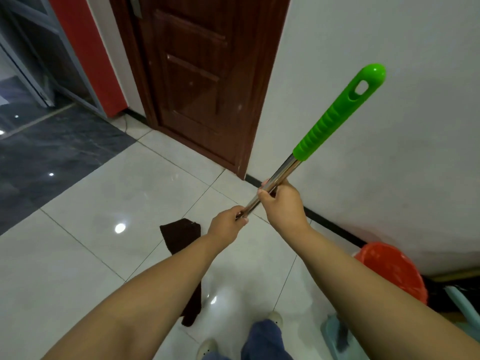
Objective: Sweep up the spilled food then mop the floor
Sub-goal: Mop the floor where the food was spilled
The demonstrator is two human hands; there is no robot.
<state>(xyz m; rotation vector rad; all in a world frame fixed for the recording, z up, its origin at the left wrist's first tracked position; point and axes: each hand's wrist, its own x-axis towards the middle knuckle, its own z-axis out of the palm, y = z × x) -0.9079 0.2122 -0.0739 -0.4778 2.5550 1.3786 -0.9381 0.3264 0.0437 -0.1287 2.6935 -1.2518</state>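
A mop pole [285, 168] of shiny metal with a green ribbed plastic grip [340, 113] slants up to the right in front of the white wall. My right hand [281, 201] grips the metal shaft just below the green grip. My left hand [228, 222] holds the shaft lower down, close to the right hand. The pole's lower part is hidden behind my hands and arms. A dark brown cloth [181, 236], partly covered by my left forearm, lies on the glossy white tile floor [109, 203]. No spilled food shows.
A dark wooden door [197, 74] stands closed ahead. An orange bucket [394, 268] sits by the wall at the right, with a pale blue dustpan and brush [337, 336] near my feet. Dark grey tiles [52, 152] lie to the left.
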